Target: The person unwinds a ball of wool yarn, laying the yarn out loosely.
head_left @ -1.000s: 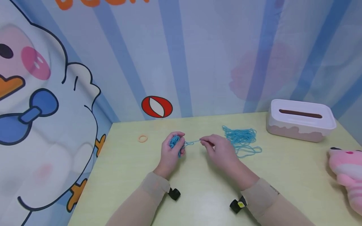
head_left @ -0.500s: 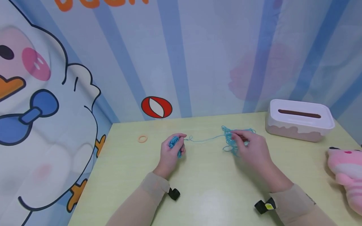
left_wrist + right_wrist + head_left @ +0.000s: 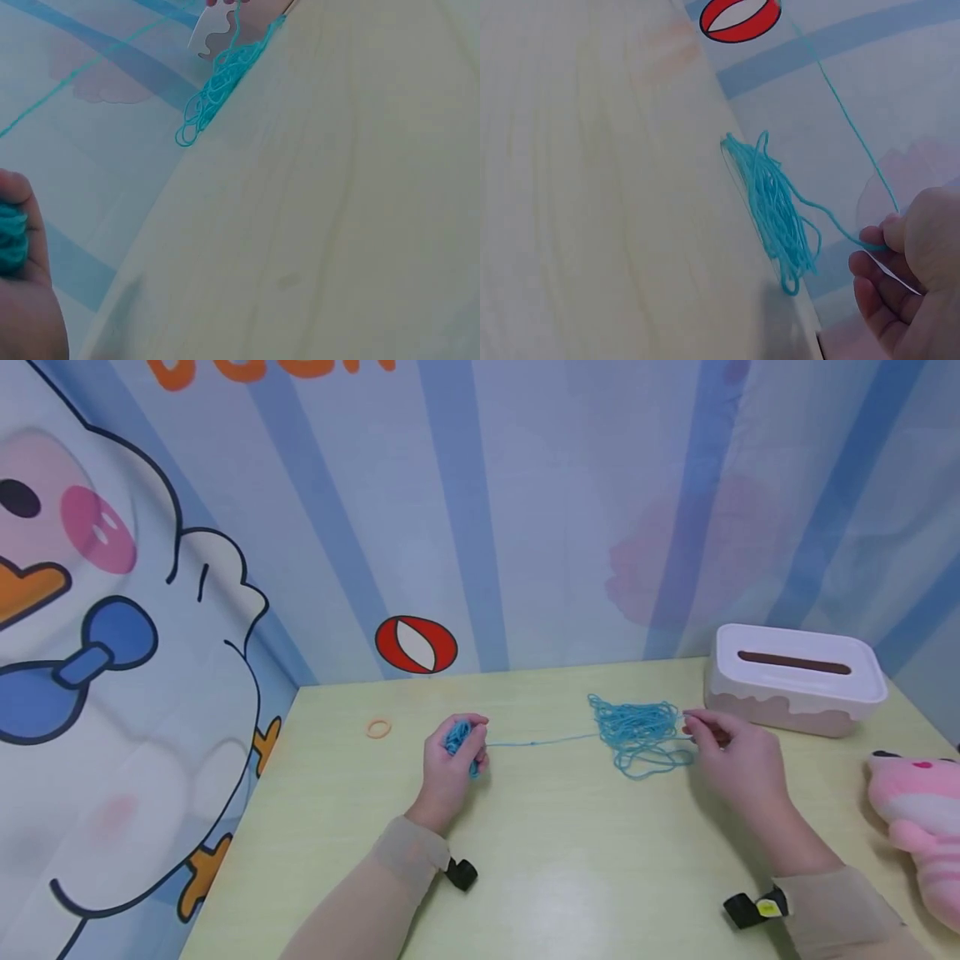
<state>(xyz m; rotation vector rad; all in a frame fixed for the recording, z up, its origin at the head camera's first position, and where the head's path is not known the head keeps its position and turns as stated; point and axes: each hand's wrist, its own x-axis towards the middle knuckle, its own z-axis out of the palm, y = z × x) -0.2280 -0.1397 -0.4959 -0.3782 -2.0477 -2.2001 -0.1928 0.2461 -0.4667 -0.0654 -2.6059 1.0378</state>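
Observation:
My left hand (image 3: 448, 764) grips a small bundle of blue yarn (image 3: 457, 737), which also shows at the edge of the left wrist view. From it a single strand (image 3: 555, 742) runs taut to the right, passing over a loose heap of blue yarn (image 3: 637, 727) on the table. At the strand's other end my right hand (image 3: 738, 760) pinches it between thumb and forefinger, just right of the heap. In the right wrist view a second length of yarn (image 3: 829, 214) leads from the heap up to those fingertips.
A pink-and-white tissue box (image 3: 798, 681) stands at the back right, close behind my right hand. A pink plush toy (image 3: 918, 835) lies at the right edge. Left of my left hand lies a small orange ring (image 3: 378, 728). A printed cloth (image 3: 555, 527) hangs behind the table.
My right hand has moved right, from near the left hand across the yarn heap to its far side, drawing the strand out longer and straighter. My left hand has stayed nearly in place.

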